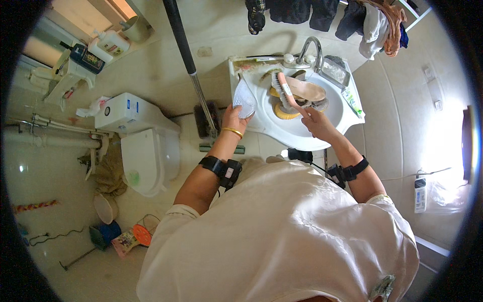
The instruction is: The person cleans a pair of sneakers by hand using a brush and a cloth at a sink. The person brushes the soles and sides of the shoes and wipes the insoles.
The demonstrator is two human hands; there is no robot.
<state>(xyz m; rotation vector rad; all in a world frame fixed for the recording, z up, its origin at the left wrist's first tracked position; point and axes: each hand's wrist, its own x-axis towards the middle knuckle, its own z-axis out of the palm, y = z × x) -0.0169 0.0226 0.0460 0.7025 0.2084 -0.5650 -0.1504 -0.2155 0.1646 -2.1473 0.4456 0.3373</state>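
My left hand [236,120], with a gold bangle at the wrist, grips the lower end of a pale grey-white insole [244,96] at the left edge of the white washbasin [269,128]. Closed around the handle of a salmon-pink scrubbing brush [286,89] is my right hand [317,124], over the front of the bowl. The brush's pale bristles face left, apart from the insole. Beneath and beside the brush lie a beige sole-shaped piece [308,90] and what look like grey shoes with yellow soles [286,111], partly hidden by the brush.
A chrome faucet [313,44] rises at the basin's back, beside a clear soap box [336,73] and a green-white tube [353,101]. Left of the basin stands a long-handled mop [200,93], then a white toilet [143,158]. Dark clothes [302,12] hang above.
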